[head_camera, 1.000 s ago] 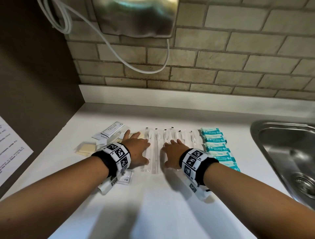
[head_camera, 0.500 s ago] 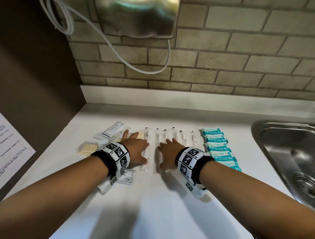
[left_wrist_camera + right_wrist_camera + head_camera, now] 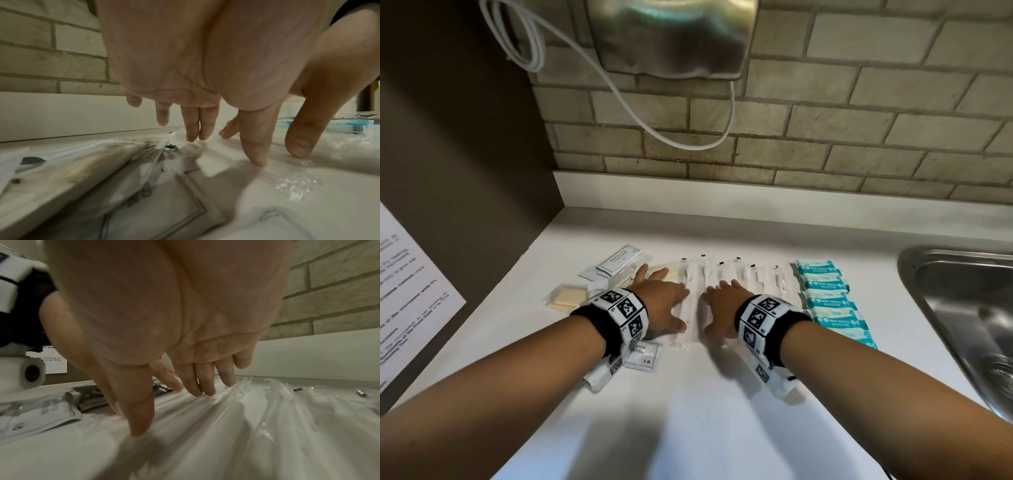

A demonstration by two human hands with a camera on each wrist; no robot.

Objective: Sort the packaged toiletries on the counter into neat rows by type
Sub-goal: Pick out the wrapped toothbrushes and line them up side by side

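Note:
Clear-wrapped toothbrush packs (image 3: 743, 275) lie side by side at mid-counter. My left hand (image 3: 661, 305) lies flat, fingers straight, its thumb and index fingertip pressing the leftmost packs (image 3: 298, 183). My right hand (image 3: 722, 310) is also flat, its straight fingers pressing the crinkled wrappers (image 3: 246, 418). Teal wipe packets (image 3: 825, 298) form a column to the right. White shampoo sachets (image 3: 619, 262) and pale soap bars (image 3: 566, 296) lie loose on the left. Another sachet (image 3: 643, 356) shows under my left wrist.
A steel sink (image 3: 962, 308) is sunk in the counter at the right. A metal hand dryer (image 3: 671, 34) with a white cable (image 3: 619, 85) hangs on the brick wall. A printed sheet (image 3: 407, 291) is stuck on the dark left wall.
My hands have drawn slightly closer together over the toothbrush packs; the right hand has slid a little to the left. Both stay flat on the wrappers.

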